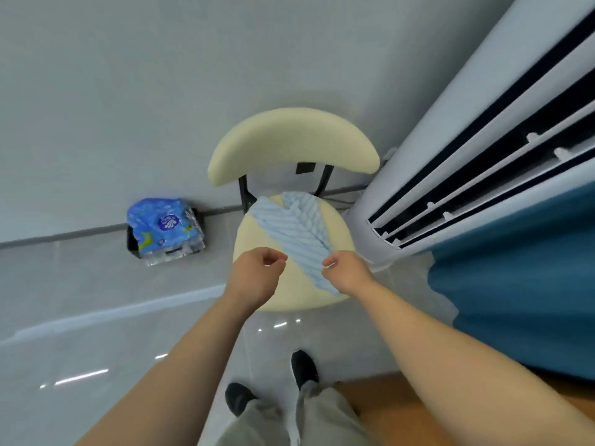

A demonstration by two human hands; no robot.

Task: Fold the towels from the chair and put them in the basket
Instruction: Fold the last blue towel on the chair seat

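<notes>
Bright, even, cool indoor light with soft, faint shadows. White glare streaks lie on the glossy grey tiled floor (80, 378) at lower left. Wide-angle distortion bends the edges; detail is slightly soft.

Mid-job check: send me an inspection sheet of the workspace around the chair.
Surface: cream chair seat, partly covered by the towel.
Job's things: one light blue striped towel lies bunched diagonally across the seat; basket not in view.
Clutter: wrapped pack of bottles on the floor by the wall.
Grippers: left hand curled, holding nothing; right hand curled at the towel's edge, grip unclear.
Cables: dark line along the wall foot; cable or trim, cannot tell.
Surroundings: standing air conditioner, blue curtain, glossy floor.
</notes>
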